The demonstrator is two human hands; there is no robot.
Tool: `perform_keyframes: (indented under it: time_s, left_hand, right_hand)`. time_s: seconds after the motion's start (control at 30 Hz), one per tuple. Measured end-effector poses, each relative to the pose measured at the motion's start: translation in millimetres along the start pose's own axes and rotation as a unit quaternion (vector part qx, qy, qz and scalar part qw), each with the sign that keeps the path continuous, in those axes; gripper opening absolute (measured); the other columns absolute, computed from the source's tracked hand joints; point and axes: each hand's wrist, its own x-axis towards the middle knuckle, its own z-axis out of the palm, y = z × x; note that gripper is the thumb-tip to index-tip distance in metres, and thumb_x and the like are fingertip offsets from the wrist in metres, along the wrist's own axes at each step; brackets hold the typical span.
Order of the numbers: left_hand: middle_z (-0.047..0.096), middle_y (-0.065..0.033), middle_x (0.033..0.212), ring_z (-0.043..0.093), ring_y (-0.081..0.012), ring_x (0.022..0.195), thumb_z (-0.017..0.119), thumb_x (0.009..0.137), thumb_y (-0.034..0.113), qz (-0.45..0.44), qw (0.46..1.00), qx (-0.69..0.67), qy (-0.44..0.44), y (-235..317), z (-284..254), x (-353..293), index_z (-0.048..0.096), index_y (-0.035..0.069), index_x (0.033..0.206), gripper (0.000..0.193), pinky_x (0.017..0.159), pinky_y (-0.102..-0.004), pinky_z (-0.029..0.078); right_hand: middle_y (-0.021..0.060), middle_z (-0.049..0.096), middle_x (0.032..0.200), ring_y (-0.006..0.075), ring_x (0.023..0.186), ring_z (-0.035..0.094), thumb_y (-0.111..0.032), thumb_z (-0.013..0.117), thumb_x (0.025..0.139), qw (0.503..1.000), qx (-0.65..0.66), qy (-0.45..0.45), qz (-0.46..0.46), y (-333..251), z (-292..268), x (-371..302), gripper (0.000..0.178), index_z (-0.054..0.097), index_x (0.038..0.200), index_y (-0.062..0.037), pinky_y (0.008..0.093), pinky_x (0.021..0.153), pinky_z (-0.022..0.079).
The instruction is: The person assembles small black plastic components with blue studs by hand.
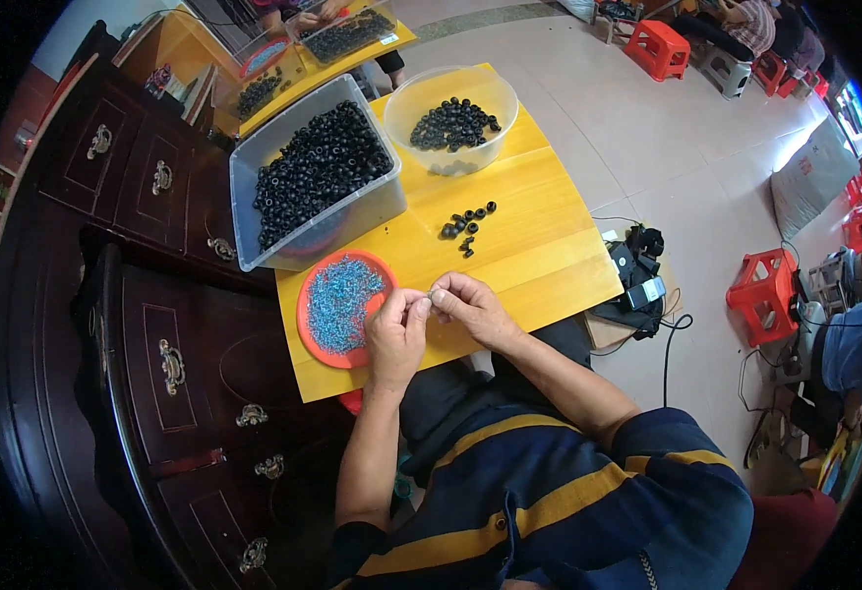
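Above the near edge of the yellow table [529,280], my left hand [397,332] and my right hand [477,310] meet fingertip to fingertip. Both are closed in a pinch, and whatever they hold is too small to make out. Just left of my left hand lies an orange-red plate [306,324] heaped with tiny blue and silvery pieces [340,303]. Beyond my right hand, several loose black ring-shaped parts [471,216] are scattered on the tabletop.
At the back left stands a clear plastic bin [352,236] full of black parts, beside a round translucent tub [498,143] holding fewer. A dark wooden cabinet [195,344] borders the left. A black bag [637,270] with cables and red stools [763,295] are to the right. Another person's hand [332,10] shows at the far table.
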Motion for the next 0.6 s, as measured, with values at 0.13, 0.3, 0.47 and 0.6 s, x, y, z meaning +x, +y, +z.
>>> perform_keyframes:
  time_s: [0.13,0.3,0.47,0.6]
  left_hand:
    - [0.058,-0.0002,0.070,0.055,-0.0076,0.059,0.057,0.099,0.014,-0.012,0.999,0.049,0.003,-7.4,4.0,-0.3,0.057,0.002,0.090,0.015,0.055,-0.0239,0.045]
    - [0.056,-0.0009,0.071,0.053,-0.0078,0.059,0.051,0.103,0.020,-0.099,0.994,-0.043,-0.003,-7.8,4.4,-3.5,0.054,0.004,0.091,0.021,0.054,-0.0238,0.044]
    - [0.054,0.0000,0.071,0.051,-0.0072,0.058,0.048,0.105,0.025,-0.132,0.990,-0.056,0.000,-8.3,-7.0,-5.8,0.054,0.005,0.090,0.026,0.053,-0.0233,0.043]
    - [0.052,0.0009,0.070,0.047,-0.0058,0.057,0.045,0.106,0.029,-0.146,0.986,-0.076,0.022,-19.7,-18.3,-6.6,0.052,0.006,0.087,0.031,0.051,-0.0220,0.041]
  right_hand:
    - [-0.0023,0.057,0.087,0.0062,0.078,0.053,-0.020,0.057,0.102,1.000,-0.021,0.012,-0.012,1.9,3.7,1.5,0.015,0.058,0.098,-0.0060,0.0228,0.072,0.047]
    - [-0.0020,0.057,0.087,0.0061,0.079,0.053,-0.019,0.055,0.102,1.000,-0.003,0.020,-0.005,11.0,7.0,5.7,0.015,0.057,0.099,-0.0053,0.0231,0.072,0.047]
    - [-0.0018,0.057,0.087,0.0065,0.079,0.053,-0.020,0.054,0.103,1.000,0.007,-0.010,-0.009,16.1,20.7,15.4,0.015,0.057,0.100,-0.0051,0.0230,0.073,0.047]
    - [-0.0015,0.057,0.082,0.0069,0.075,0.053,-0.018,0.054,0.102,1.000,0.004,-0.029,-0.006,17.1,32.8,31.0,0.017,0.057,0.096,-0.0029,0.0237,0.070,0.047]
